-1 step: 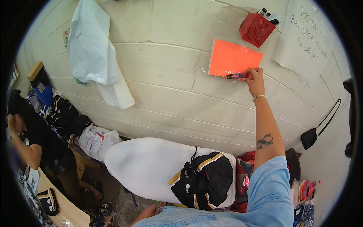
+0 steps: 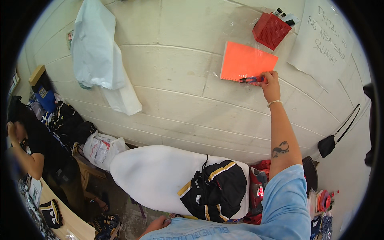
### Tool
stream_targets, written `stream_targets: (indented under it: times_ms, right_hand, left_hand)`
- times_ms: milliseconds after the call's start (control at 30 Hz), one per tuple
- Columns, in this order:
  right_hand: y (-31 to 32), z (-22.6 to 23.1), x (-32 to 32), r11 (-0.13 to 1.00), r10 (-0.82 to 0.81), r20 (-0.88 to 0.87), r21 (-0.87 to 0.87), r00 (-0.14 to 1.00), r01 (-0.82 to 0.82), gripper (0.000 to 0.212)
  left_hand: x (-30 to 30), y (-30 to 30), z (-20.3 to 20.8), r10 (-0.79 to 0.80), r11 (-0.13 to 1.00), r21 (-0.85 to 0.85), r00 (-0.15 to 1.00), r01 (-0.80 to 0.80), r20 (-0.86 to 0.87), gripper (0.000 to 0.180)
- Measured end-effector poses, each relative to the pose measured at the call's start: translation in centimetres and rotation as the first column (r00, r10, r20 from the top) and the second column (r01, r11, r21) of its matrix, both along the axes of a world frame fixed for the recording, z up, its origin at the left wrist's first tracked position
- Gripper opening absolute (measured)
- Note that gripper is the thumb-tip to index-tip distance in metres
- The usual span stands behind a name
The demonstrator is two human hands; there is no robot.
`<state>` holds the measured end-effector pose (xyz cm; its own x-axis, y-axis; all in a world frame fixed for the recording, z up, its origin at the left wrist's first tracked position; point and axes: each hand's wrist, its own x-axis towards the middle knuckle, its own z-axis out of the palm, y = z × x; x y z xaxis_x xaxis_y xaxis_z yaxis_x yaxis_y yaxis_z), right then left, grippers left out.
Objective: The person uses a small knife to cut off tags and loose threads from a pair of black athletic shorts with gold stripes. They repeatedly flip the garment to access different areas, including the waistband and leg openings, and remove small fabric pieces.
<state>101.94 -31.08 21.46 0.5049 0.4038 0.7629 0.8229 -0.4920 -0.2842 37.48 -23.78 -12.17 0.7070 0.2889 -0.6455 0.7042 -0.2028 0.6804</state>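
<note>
Where the near edge of the white padded board point(image 2: 148, 174) meets the blue shirt point(image 2: 285, 200), the left hand point(image 2: 161, 223) is partly hidden; its opening and any hold cannot be told. Beyond it, a black drawstring bag point(image 2: 224, 188) lies on the board. The right arm extends far and right, nearly straight, wrist slightly bent. The right hand point(image 2: 267, 78) pinches the ends of a slim bunch of pens point(image 2: 249, 80), fingers closed, in front of the lower edge of the orange notebook point(image 2: 248, 60) on the wall. The pens should handle as light, stiff and somewhat slippery; grip around mid-barrel. The notebook should be light and flexible; support it along the coil-bound edge. Farther up is a red mesh holder point(image 2: 269, 33).
</note>
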Motion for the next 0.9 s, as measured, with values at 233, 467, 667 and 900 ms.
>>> stream_targets:
  times_ms: [233, 467, 667, 900]
  right_hand:
    - [-2.3, 1.1, 0.1, 0.991, -0.128, -0.026, 0.032, 0.991, 0.129, 0.029]
    - [-10.4, -4.1, -1.4, 0.896, 0.071, -0.476, 0.416, 0.877, 0.153, 0.02]
    - [-25.7, -10.8, -9.0, 0.624, 0.475, -0.568, 0.756, 0.672, 0.198, 0.024]
    - [-40.6, -15.0, -19.5, 0.284, 0.555, -0.364, 0.928, 0.748, 0.241, 0.029]
  left_hand:
    - [2.1, 0.4, -0.1, -0.049, 0.99, 0.124, 0.993, 0.062, -0.107, 0.038]
    - [-0.8, 3.1, -10.2, -0.124, 0.967, -0.237, 0.985, 0.092, -0.123, 0.045]
    - [-4.6, 7.0, -9.2, -0.393, 0.909, -0.185, 0.916, 0.374, -0.081, 0.037]
    - [9.9, 8.5, 6.1, -0.423, 0.899, -0.054, 0.895, 0.434, 0.144, 0.017]
